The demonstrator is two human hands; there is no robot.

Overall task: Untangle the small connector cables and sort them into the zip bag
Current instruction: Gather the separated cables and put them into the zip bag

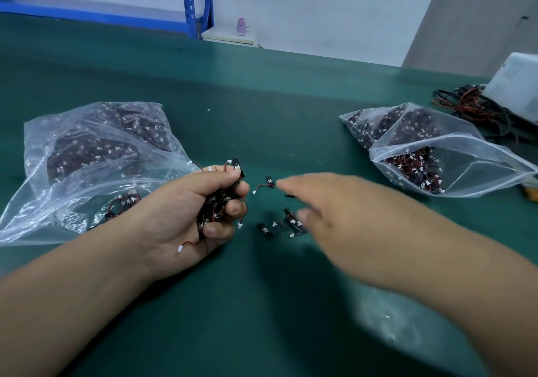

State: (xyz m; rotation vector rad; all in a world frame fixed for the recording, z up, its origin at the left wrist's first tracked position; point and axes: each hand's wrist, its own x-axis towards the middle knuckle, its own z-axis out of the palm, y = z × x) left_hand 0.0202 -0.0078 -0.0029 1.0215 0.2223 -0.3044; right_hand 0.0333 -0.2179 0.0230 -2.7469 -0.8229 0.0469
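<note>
On green table (262,100), left hand (186,210) clenches tangled cables (214,204) for sorting; blurred right hand (326,213), fingers spread, reaches loose cables (286,219).

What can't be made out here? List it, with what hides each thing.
Head view only:
- Right hand: motion blur; whether it grips anything cannot be told.
- Tangled cables in the left hand: curled fingers hide most; no count possible.
- Left bag: crinkled plastic glare obscures its contents.
- White device: cut off by the right edge; print too small.
- Loose cables: partly behind the blurred fingers.
</note>
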